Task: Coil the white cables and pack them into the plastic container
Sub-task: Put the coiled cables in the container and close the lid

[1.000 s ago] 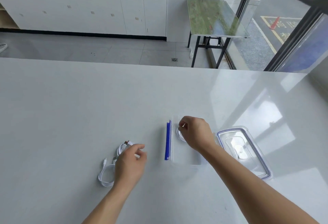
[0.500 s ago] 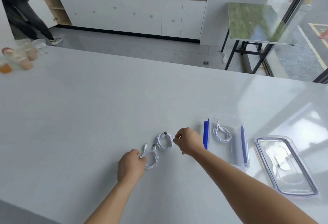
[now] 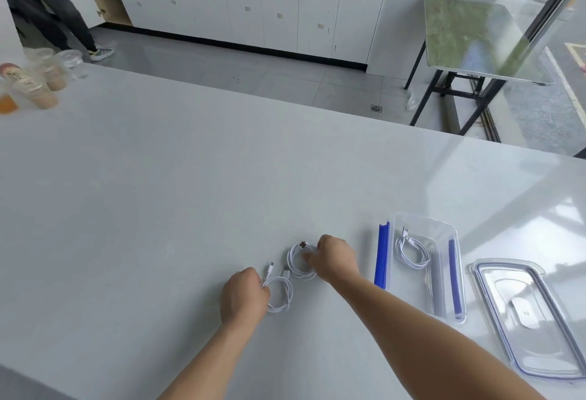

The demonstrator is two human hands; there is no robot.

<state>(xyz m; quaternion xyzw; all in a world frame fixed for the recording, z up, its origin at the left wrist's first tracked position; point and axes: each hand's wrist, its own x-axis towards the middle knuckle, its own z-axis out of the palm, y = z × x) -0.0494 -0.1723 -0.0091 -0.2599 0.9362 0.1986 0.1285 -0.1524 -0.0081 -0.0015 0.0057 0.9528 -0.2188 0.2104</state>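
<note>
Two coiled white cables lie on the white table between my hands. My right hand pinches the right edge of the farther coil. My left hand grips the left edge of the nearer coil. A third coiled white cable rests inside the clear plastic container, which has blue clips and stands to the right of my right hand.
The container's clear lid with a blue seal lies flat at the far right. Several drink cups stand at the table's far left edge. A person stands on the floor beyond it. A green-topped side table is by the window.
My right hand left the container, where a coiled cable now lies, and came left onto the farther coil. My left hand stayed on the nearer coil. The camera view swung left.
</note>
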